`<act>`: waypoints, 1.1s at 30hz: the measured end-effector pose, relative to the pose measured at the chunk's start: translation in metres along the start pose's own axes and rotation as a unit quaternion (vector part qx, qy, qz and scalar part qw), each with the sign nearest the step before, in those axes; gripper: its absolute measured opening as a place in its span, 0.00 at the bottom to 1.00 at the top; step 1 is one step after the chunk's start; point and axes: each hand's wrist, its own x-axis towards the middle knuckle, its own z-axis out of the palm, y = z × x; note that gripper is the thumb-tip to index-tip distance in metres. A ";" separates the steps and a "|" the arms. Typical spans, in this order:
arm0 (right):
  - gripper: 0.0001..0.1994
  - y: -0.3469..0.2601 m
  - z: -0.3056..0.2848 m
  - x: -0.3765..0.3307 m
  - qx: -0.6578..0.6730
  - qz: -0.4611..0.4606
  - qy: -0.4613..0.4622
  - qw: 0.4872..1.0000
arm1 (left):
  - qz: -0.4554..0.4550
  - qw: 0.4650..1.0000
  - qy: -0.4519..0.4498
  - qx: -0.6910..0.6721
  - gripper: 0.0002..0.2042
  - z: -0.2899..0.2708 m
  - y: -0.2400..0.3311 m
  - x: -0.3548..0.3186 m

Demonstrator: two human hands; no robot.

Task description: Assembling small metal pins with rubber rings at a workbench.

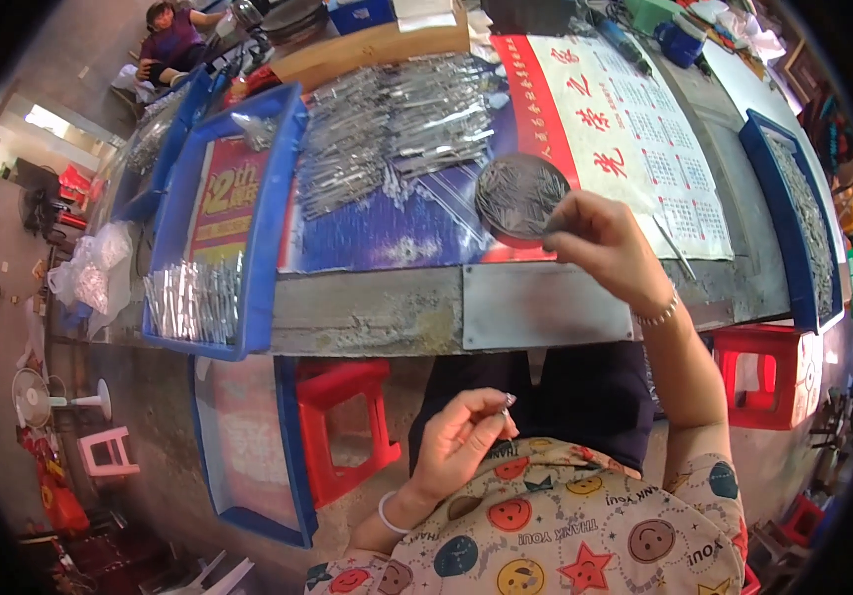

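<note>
My left hand (464, 436) is held low over my lap. Its thumb and fingertips are pinched around a small shiny metal piece (509, 405), of which only an end shows. My right hand (605, 248) reaches over the table at the near right rim of a round dish (491, 220). Dark, thin metal parts (520, 190) lie heaped in this dish. The right thumb and fingers are closed together, and whatever is between them is hidden. Just below the right hand, a pale metal plate (535, 307) lies at the table's near edge.
Rows of slim metal pieces (436, 114) cover the table's far middle. Blue trays (278, 213) stand left, another blue tray (778, 159) right. A pen-like tool (674, 248) lies on the calendar sheet (644, 129). Red stools (347, 431) stand below. Another person (173, 45) sits far left.
</note>
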 end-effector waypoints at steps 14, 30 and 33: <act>0.11 0.030 0.032 -0.102 0.407 0.132 -0.078 0.900 | -0.064 0.997 -0.002 0.045 0.11 0.022 -0.002 0.027; 0.05 0.030 0.030 -0.119 0.432 0.093 0.006 0.897 | -0.094 0.992 -0.009 0.080 0.10 0.030 -0.009 0.031; 0.05 0.027 0.040 -0.118 0.435 0.077 0.060 0.895 | -0.097 0.992 0.000 0.080 0.10 0.029 -0.010 0.032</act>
